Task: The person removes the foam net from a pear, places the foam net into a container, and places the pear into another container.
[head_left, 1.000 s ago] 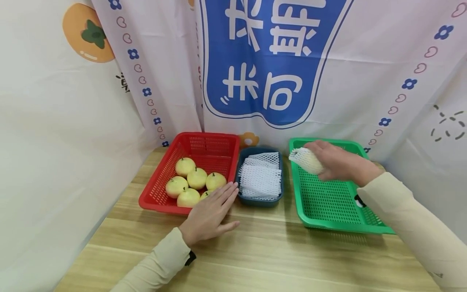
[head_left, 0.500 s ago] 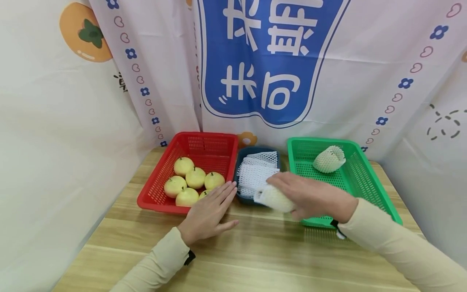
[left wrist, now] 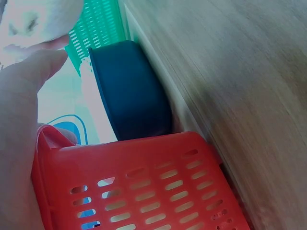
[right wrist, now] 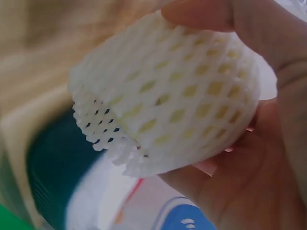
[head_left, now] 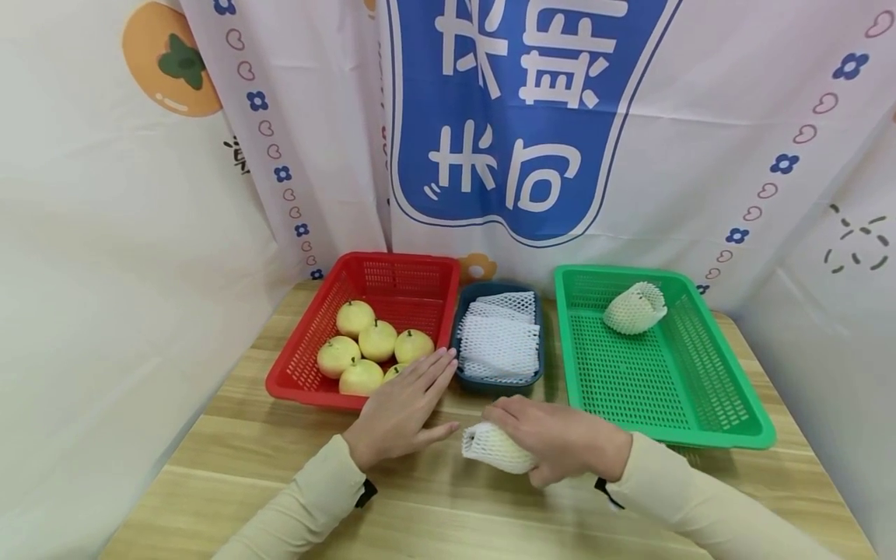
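My right hand (head_left: 560, 439) grips a round yellow pear (head_left: 500, 449) in a white foam net sleeve, above the table just in front of the blue tray. In the right wrist view the foam net (right wrist: 177, 96) covers the pear, its loose end facing left, with thumb and fingers around it. My left hand (head_left: 402, 408) lies with fingers straight over the near right corner of the red basket (head_left: 308, 398), holding nothing. Several bare yellow pears (head_left: 378, 341) sit in that basket, one partly hidden by the hand. Another netted pear (head_left: 633, 309) rests at the back of the green basket (head_left: 630, 381).
Between the two baskets stands a small dark blue tray (head_left: 500, 386) with a stack of flat white foam nets (head_left: 500, 346). All stand on a wood-grain table (head_left: 434, 513). A printed white cloth (head_left: 336, 117) hangs close behind them.
My right hand has come from over the green basket, left and toward me, with the netted pear in it. The netted pear in that basket now shows. My left hand stays put.
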### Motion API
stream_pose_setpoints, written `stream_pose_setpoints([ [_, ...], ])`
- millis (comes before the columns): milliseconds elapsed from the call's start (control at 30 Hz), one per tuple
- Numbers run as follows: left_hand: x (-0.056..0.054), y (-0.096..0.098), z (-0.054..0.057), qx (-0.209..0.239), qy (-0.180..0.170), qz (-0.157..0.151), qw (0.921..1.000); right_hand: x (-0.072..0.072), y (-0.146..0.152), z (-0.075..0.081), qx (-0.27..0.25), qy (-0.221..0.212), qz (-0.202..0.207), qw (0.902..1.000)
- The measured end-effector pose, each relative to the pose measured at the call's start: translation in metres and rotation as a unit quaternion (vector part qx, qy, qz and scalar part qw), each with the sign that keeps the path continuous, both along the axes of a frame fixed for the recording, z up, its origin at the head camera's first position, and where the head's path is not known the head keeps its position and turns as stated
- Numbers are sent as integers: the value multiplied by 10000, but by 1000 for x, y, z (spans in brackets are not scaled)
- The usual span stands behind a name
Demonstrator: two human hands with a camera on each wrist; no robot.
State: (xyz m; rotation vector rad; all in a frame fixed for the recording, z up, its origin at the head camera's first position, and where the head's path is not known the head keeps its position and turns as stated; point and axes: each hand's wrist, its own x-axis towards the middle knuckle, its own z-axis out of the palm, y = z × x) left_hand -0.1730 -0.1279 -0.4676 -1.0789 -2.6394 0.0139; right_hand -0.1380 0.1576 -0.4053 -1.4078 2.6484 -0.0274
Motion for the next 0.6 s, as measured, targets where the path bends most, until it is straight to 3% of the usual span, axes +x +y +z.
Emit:
stream_pose_setpoints([
  [367, 0, -3, 1, 174, -93, -47, 9998, -2, -8, -39, 243, -301, -106, 9992],
  [500, 1, -4, 3, 495, -161, -136, 9986, -1, -4, -49, 7, -147, 26, 9999],
  [600, 10, -4, 9, 959, -24, -295, 9950, 2, 2, -57, -372, -72, 76, 9993],
])
